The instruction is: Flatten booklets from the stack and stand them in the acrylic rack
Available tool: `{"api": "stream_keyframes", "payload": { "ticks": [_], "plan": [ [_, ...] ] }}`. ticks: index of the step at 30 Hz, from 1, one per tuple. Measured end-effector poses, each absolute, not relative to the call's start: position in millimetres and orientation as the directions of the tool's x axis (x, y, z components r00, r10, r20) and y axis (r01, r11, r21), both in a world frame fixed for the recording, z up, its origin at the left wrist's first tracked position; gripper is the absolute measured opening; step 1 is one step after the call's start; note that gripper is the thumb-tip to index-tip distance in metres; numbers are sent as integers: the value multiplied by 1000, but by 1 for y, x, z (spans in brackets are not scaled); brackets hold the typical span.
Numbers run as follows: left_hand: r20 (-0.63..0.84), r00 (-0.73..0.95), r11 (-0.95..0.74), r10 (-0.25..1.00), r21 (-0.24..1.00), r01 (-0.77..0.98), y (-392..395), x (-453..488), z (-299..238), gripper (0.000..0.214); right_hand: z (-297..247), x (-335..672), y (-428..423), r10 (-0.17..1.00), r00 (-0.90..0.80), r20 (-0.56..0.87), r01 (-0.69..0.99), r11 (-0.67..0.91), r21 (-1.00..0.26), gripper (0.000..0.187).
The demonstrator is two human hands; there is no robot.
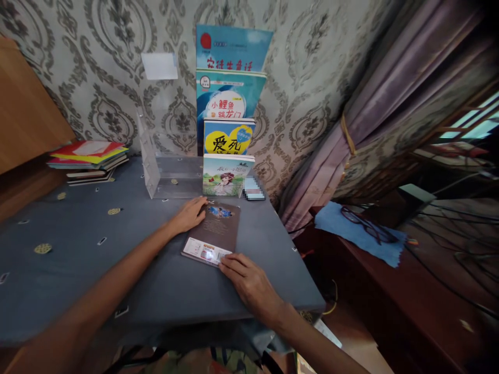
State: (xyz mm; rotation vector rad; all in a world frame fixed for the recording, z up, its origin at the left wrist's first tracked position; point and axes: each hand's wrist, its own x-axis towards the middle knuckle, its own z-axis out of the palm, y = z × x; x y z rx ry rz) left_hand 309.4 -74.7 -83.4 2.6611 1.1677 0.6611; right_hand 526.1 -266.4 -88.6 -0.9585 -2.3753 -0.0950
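- Two bare hands are touching one dark brown book (218, 228), which is lying on the grey tablecloth (97, 280), just near of the clear acrylic rack (148, 161).
- The left hand (189, 214) is resting at the book's far left corner; its fingers are lying together, the thumb sitting slightly apart; whether they are gripping, I cannot tell.
- The right hand (249, 283) is laying its fingers close together on the near right corner, over one pale strip (205, 251); its thumb is hiding, so I cannot tell about clamping.
- Four books (229, 137) are standing one behind another in the rack's right side.
- One white card (159, 66) is showing at its far left.
- One book stack (91, 161) is lying far left, its exact count staying unclear.
- One pair of glasses (368, 226) is lying on one blue cloth (335, 221) at right.
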Motion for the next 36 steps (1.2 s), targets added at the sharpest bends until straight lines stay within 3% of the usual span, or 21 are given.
{"api": "stream_keyframes", "payload": {
  "ticks": [8, 12, 18, 24, 29, 36],
  "plan": [
    [292, 608, -666, 738, 171, 726, -67, 307, -75, 36, -93, 546, -259, 633, -593, 498, 689, 719, -94, 33],
    [282, 511, -543, 812, 45, 838, -98, 283, -64, 29, -93, 566, -239, 704, -521, 483, 768, 633, -95, 37],
    [220, 391, -372, 894, -127, 920, -157, 271, -49, 41, -90, 555, -231, 763, -473, 440, 821, 563, -94, 36],
    [225, 355, -348, 907, -72, 935, -168, 274, -44, 42, -100, 522, -279, 705, -525, 476, 729, 662, -176, 44],
    [240, 371, -345, 897, -146, 927, -169, 274, -46, 46, -103, 515, -294, 731, -504, 460, 747, 636, -193, 48],
    [249, 416, -419, 875, -45, 907, -166, 252, -60, 44, -99, 515, -292, 721, -492, 489, 741, 641, -200, 48]
  ]
}}
